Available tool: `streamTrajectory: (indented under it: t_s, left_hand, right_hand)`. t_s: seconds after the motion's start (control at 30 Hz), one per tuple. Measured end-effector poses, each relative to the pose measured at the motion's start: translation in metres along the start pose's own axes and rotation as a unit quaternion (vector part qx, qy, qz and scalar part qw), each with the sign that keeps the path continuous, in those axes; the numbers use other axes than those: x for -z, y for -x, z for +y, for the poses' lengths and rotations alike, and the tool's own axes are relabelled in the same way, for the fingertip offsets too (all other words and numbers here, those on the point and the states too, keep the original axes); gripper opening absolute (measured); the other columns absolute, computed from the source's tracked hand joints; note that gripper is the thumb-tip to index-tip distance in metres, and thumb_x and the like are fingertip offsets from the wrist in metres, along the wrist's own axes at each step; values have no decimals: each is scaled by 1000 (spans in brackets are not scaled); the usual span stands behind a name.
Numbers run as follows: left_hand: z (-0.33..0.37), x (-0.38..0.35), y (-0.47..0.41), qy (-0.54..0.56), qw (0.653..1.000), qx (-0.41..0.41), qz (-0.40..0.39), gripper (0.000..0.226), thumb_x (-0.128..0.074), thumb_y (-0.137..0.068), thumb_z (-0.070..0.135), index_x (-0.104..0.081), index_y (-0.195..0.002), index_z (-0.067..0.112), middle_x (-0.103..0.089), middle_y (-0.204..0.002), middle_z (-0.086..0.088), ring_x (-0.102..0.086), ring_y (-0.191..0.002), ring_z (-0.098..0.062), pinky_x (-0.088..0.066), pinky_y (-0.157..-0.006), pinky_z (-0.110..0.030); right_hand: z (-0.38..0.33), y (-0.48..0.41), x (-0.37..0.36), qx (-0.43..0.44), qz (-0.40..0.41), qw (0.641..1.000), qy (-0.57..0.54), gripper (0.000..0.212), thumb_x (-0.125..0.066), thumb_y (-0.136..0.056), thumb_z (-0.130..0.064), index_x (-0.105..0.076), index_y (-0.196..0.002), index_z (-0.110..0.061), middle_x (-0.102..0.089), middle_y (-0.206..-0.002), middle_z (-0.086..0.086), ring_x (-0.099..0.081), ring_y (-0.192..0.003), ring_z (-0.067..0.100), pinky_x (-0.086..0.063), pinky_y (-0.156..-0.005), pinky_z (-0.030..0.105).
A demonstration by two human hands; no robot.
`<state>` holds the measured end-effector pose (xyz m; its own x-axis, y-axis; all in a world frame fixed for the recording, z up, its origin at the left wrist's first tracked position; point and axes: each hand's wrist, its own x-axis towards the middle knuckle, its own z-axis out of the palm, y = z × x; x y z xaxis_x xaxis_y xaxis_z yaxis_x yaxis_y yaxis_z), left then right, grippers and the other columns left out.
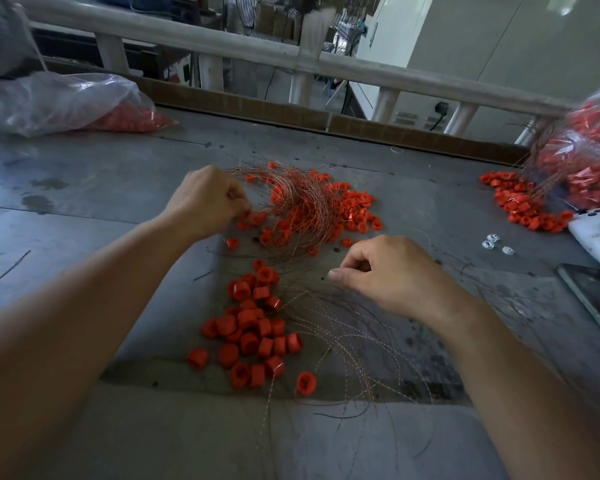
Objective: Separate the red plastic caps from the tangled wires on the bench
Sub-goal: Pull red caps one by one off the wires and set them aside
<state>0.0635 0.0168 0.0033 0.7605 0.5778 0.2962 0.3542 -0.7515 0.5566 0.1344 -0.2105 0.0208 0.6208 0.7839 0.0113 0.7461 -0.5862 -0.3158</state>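
Head view only.

Noted on the bench [84, 202]: tangled wires [302, 199] at mid-surface, a curved sheaf of coppery strands, with red caps [354, 209] caught among them and scattered just beside. Nearer the person, a heap of freed caps [253, 327]; touching its right edge, a fan of loose wires [343, 341].

Left hand [205, 199]: fingers curled, pinching at the near-left fringe of the tangle. Blurred there; cannot tell whether cap or strand sits in the pinch.

Right hand [388, 275]: thumb pressed against a curled forefinger, above the loose wires. Cannot tell whether a strand lies between them.

Step judged in hand: drawing one cap off its wire at the tangle's edge.

Recommended practice:
- Work from the fringe only, one cap at a time; avoid reaching into the dense middle.
- Pinch the cap itself with the left, take the strand close to the cap with the right, and pull along the strand's line, not across it.
- Expect fine strands to spring and snag neighbours; keep the pull short.
- Drop caps onto the heap and wires onto the fan, keeping the two from mixing further.

Also present: plastic bag [66, 102] of caps at far left, a fuller bag [589, 150] at far right.
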Motion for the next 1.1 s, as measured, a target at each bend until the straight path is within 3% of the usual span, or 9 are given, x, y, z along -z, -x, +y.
streamTrajectory:
  t_s: [0.17,0.3,0.4,0.53,0.67,0.77,0.87,0.97,1.1]
  left_hand:
    - [9,21,9,91,993,61,33,12,-64,-84,8,-64,-73,14,-65,-74,-1,-60,-65,-12,-49,-61,-26]
    - [33,35,33,393,902,179,-5,16,-59,-83,-4,-62,-75,9,-63,-73,-10,-64,-62,-17,-57,-55,-22]
    - [49,34,54,457,868,194,-24,17,-59,-79,-10,-64,-75,6,-66,-69,-11,-67,-59,-16,-56,-56,-19]
    - [57,26,75,461,870,171,-48,11,-64,-78,-5,-67,-77,6,-68,-67,-8,-66,-59,-13,-55,-57,-19]
    - [53,23,80,439,884,156,-50,9,-68,-76,-2,-68,-76,8,-67,-64,-5,-64,-57,-10,-54,-57,-18]
    - [52,23,80,423,893,144,-46,9,-69,-75,1,-69,-76,9,-67,-65,-4,-63,-57,-8,-55,-57,-17]
    - [52,23,82,418,897,138,-47,10,-70,-74,2,-68,-75,12,-67,-65,-4,-63,-57,-9,-55,-58,-18]
    - [54,24,83,417,898,131,-52,11,-70,-74,3,-68,-74,14,-67,-62,0,-63,-56,-7,-54,-55,-16]
    - [55,23,84,417,899,124,-50,12,-71,-73,3,-68,-73,15,-66,-61,1,-63,-55,-6,-53,-55,-15]
  right_hand:
    - [2,-1,2,-2,8,1000,2,23,-59,-84,-45,-63,-77,-23,-57,-68,-14,-50,-58,0,-33,-51,17]
    - [3,-4,3,-9,14,1000,-2,22,-59,-84,-43,-64,-78,-22,-61,-73,-11,-54,-65,2,-41,-57,20]
    - [4,-5,1,-11,51,998,-35,18,-61,-85,-38,-66,-84,-21,-64,-81,-6,-59,-76,9,-49,-71,28]
    - [3,-9,-5,37,110,991,-69,11,-62,-86,-23,-69,-91,-17,-61,-92,-5,-55,-85,9,-44,-78,23]
    - [-2,-14,-13,114,118,985,-45,17,-60,-87,-12,-69,-101,-9,-60,-113,2,-50,-108,15,-37,-94,24]
    - [-7,-17,-18,168,109,980,-13,18,-58,-87,-9,-69,-101,-8,-59,-122,3,-46,-117,18,-26,-94,16]
    - [-9,-20,-25,191,66,979,3,23,-54,-90,-11,-66,-110,-9,-55,-128,2,-40,-125,17,-26,-105,26]
    - [-8,-20,-27,189,64,980,2,28,-52,-92,-13,-61,-117,-8,-57,-127,3,-40,-127,18,-26,-108,35]
    - [-7,-15,-21,216,165,961,-42,22,-57,-86,-10,-68,-104,-4,-66,-110,9,-56,-110,21,-37,-98,36]
